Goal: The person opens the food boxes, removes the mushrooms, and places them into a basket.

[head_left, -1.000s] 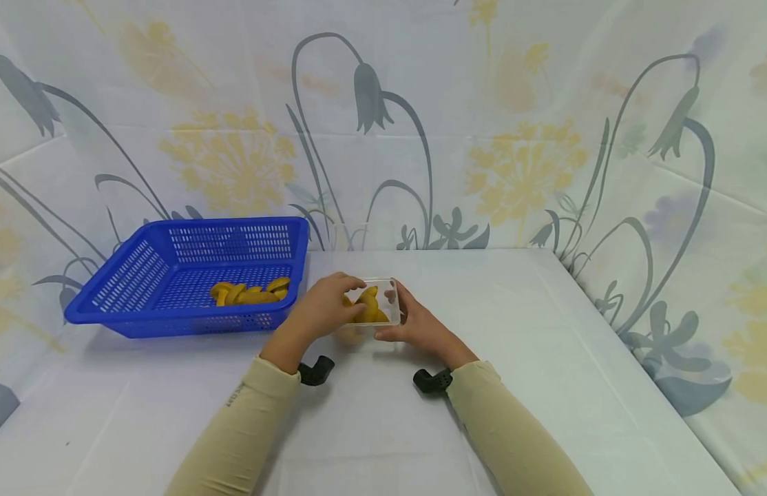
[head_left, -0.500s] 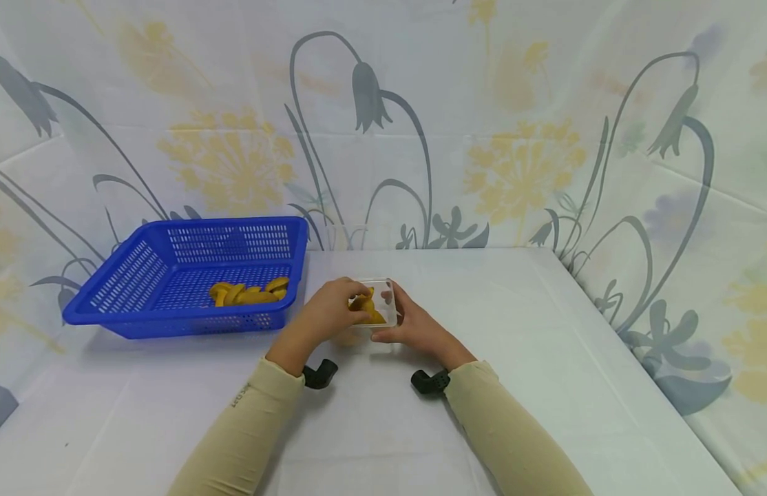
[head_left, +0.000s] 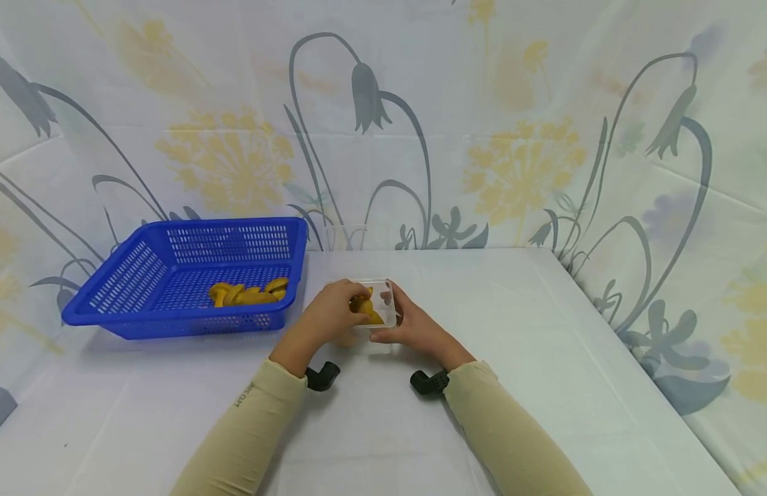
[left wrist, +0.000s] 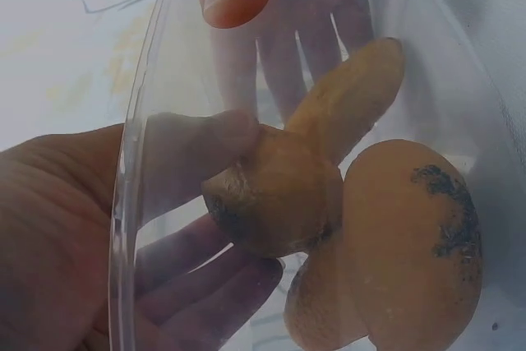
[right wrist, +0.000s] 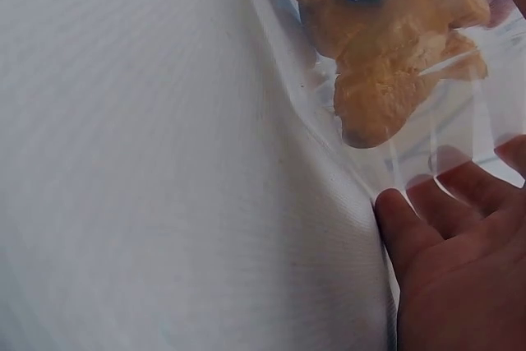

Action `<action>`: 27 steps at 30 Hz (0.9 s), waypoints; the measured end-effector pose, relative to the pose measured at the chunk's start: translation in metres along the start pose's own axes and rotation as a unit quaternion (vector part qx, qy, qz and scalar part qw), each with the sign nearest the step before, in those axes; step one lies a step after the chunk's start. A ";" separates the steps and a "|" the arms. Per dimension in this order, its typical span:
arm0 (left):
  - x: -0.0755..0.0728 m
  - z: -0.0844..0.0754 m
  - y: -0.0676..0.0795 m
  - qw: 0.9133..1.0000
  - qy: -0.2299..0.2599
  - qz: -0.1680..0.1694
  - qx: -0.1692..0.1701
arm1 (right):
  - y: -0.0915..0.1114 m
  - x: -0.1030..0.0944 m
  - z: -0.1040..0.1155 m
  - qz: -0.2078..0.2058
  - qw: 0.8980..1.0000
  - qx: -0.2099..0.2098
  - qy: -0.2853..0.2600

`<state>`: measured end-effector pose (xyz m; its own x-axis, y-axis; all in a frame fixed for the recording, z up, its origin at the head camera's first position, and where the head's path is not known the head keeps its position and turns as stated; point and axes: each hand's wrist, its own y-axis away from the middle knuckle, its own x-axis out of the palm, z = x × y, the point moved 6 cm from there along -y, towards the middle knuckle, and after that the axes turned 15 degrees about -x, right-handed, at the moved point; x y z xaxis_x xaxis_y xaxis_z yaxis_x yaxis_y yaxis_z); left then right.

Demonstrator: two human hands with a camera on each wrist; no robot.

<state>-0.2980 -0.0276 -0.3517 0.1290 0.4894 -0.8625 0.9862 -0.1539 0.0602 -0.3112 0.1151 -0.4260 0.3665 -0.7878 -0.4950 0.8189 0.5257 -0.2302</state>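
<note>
A clear plastic container with several yellow mushrooms in it is between my two hands, its opening towards the left. My right hand grips it from the right, with fingers spread along the outside. Through the opening reaches my left hand. In the left wrist view its thumb and fingers pinch a mushroom by the rounded cap. A larger mushroom with dark specks lies beside it. The right wrist view shows mushrooms through the plastic, above the right hand's fingertips.
A blue perforated basket stands to the left, with several more yellow mushrooms in its front right corner. Behind the hands, the faint outline of a clear object shows against the flowered cloth. White cloth covers the table.
My left hand has moved slightly right, deeper into the container, and its fingers have closed in on a mushroom. The right hand and container have shifted slightly left.
</note>
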 end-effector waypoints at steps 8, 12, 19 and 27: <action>-0.003 -0.001 0.002 1.000 -0.005 0.004 -0.005 | 0.000 0.000 0.002 0.003 1.000 -0.004 0.007; -0.007 -0.002 0.003 1.000 0.003 0.002 0.002 | 0.000 0.000 0.002 0.003 1.000 -0.001 0.009; -0.015 -0.002 0.006 0.999 0.030 -0.014 0.027 | 0.001 0.000 0.002 0.003 1.000 0.010 0.014; -0.022 0.005 0.005 0.998 0.066 0.002 0.010 | 0.001 -0.001 0.000 0.003 1.000 0.010 0.020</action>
<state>-0.2962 -0.0434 -0.3348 0.1463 0.5978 -0.7882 0.9837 -0.1725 0.0518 -0.3111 0.1161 -0.4257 0.3539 -0.7714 -0.5289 0.8255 0.5235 -0.2111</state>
